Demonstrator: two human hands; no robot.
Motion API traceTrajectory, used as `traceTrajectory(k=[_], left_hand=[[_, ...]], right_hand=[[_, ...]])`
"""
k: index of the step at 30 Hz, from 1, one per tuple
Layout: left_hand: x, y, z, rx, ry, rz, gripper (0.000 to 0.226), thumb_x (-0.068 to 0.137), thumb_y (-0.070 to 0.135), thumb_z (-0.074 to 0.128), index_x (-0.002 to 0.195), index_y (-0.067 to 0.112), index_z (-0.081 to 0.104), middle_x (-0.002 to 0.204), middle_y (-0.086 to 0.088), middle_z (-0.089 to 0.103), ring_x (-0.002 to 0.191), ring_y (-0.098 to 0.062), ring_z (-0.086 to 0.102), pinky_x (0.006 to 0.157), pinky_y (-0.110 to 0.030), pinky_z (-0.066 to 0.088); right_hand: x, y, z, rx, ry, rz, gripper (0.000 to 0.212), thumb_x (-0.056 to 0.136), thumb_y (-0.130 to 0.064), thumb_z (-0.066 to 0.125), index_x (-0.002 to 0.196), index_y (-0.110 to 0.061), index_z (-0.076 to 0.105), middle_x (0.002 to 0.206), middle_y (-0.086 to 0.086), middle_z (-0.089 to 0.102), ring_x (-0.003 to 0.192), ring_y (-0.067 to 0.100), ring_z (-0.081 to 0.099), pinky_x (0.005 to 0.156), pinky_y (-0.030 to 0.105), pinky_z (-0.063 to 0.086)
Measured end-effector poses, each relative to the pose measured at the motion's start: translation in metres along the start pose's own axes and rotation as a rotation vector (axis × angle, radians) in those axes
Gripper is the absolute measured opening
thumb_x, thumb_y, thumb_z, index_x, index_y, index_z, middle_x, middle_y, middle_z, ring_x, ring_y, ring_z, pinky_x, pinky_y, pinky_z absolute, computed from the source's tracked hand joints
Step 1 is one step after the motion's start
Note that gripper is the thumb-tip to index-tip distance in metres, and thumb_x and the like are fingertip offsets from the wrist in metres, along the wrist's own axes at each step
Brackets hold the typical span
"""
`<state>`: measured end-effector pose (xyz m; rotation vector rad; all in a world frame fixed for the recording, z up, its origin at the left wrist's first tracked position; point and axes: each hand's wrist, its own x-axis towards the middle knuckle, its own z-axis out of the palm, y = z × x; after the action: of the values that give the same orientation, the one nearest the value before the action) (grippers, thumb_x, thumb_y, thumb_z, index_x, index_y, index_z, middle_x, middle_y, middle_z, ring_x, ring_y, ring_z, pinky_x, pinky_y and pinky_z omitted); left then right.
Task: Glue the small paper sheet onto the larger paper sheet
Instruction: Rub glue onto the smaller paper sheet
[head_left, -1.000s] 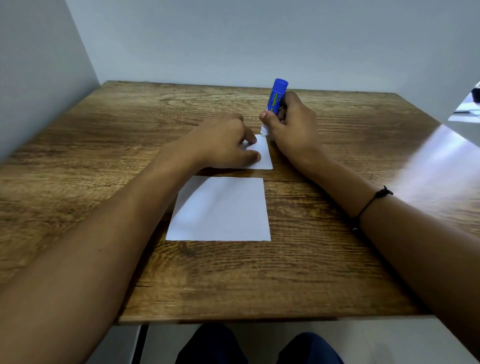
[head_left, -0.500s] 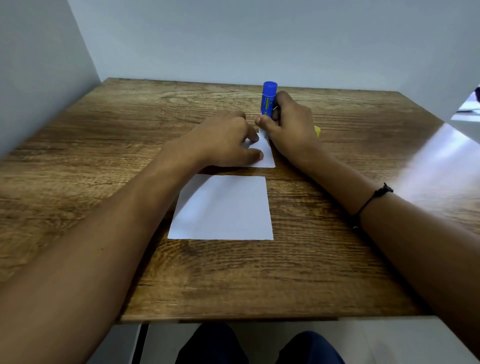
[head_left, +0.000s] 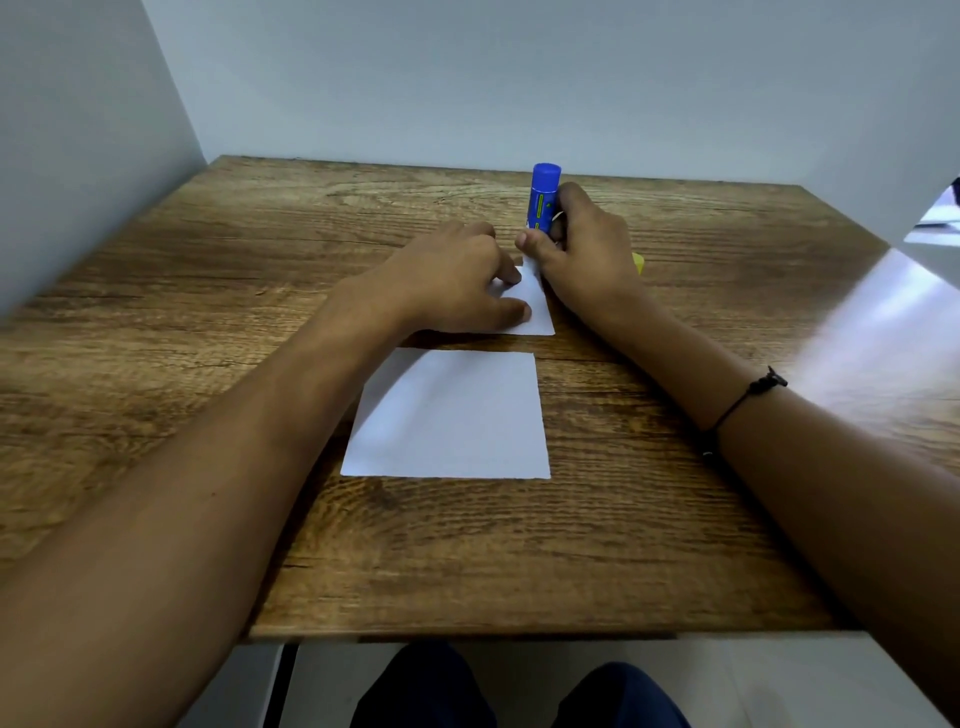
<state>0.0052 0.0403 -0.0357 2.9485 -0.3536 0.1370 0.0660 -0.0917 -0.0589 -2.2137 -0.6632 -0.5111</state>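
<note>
Wood-grain table (head_left: 156, 322), pale grey walls (head_left: 519, 78) behind and left, light glare at right

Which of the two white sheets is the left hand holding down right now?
The small paper sheet, farther from the person: the left hand presses on it. The larger paper sheet lies nearer, apart from it, with no hand on it.

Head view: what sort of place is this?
Probably a small partitioned desk booth: brown wood-grain tabletop, plain pale grey walls close behind and left, blue glue stick in the right hand.
</note>
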Motion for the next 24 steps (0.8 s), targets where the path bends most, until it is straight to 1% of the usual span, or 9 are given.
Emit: traceTrajectory(k=[3,7,9,13,18,20,24], left_hand=[[0.001,-0.001,0.001,-0.002,0.001,0.002,0.045,0.081,0.046,0.054,0.119,0.022,0.058,0.114,-0.012,0.050,0.110,-0.030,0.045,0.091,-0.039,0.038],[0.003,-0.002,0.002,-0.008,0.000,-0.003,0.049,0.080,0.047,0.054,0.123,0.023,0.055,0.115,-0.010,0.050,0.110,-0.028,0.044,0.089,-0.038,0.037],[0.003,-0.003,0.002,-0.005,-0.001,-0.002,0.050,0.080,0.048,0.054,0.124,0.023,0.055,0.114,-0.010,0.050,0.110,-0.027,0.044,0.087,-0.037,0.036],[0.003,-0.003,0.003,0.002,-0.002,-0.002,0.050,0.080,0.048,0.054,0.124,0.024,0.054,0.113,-0.010,0.049,0.110,-0.028,0.044,0.088,-0.038,0.036],[0.002,-0.002,0.003,0.004,0.005,-0.005,0.049,0.081,0.046,0.054,0.123,0.023,0.055,0.112,-0.012,0.050,0.107,-0.028,0.045,0.084,-0.036,0.035],[0.001,-0.002,0.003,0.003,0.006,-0.004,0.048,0.081,0.046,0.054,0.123,0.022,0.055,0.112,-0.012,0.050,0.106,-0.029,0.045,0.082,-0.036,0.034],[-0.001,-0.001,0.002,0.005,0.003,-0.012,0.049,0.082,0.045,0.053,0.124,0.020,0.054,0.114,-0.012,0.049,0.109,-0.030,0.045,0.085,-0.038,0.036]], right_hand=[[-0.003,-0.002,-0.002,0.012,0.000,0.002,0.032,0.087,-0.024,0.058,0.107,0.000,0.050,0.077,0.003,0.049,0.071,0.018,0.045,0.055,0.025,0.021],[-0.009,-0.005,-0.005,0.014,0.002,-0.004,0.030,0.087,-0.024,0.058,0.104,0.000,0.051,0.071,0.002,0.047,0.069,0.019,0.045,0.053,0.027,0.024],[-0.011,-0.007,-0.006,0.021,0.001,-0.003,0.030,0.087,-0.024,0.058,0.104,0.000,0.051,0.073,0.003,0.048,0.069,0.019,0.045,0.055,0.027,0.023],[-0.015,-0.012,-0.009,0.029,-0.009,-0.003,0.029,0.086,-0.022,0.059,0.102,0.001,0.051,0.067,-0.003,0.044,0.069,0.019,0.044,0.056,0.026,0.023],[-0.024,-0.014,-0.014,0.026,-0.024,-0.013,0.026,0.086,-0.021,0.059,0.099,0.000,0.051,0.063,-0.006,0.042,0.065,0.018,0.043,0.053,0.027,0.024],[-0.028,-0.015,-0.016,0.023,-0.031,-0.013,0.025,0.086,-0.021,0.059,0.098,-0.001,0.051,0.061,-0.008,0.041,0.065,0.018,0.044,0.054,0.028,0.024],[-0.035,-0.018,-0.019,0.021,-0.035,-0.014,0.026,0.086,-0.022,0.058,0.100,-0.002,0.052,0.070,0.004,0.051,0.066,0.018,0.047,0.058,0.031,0.028]])
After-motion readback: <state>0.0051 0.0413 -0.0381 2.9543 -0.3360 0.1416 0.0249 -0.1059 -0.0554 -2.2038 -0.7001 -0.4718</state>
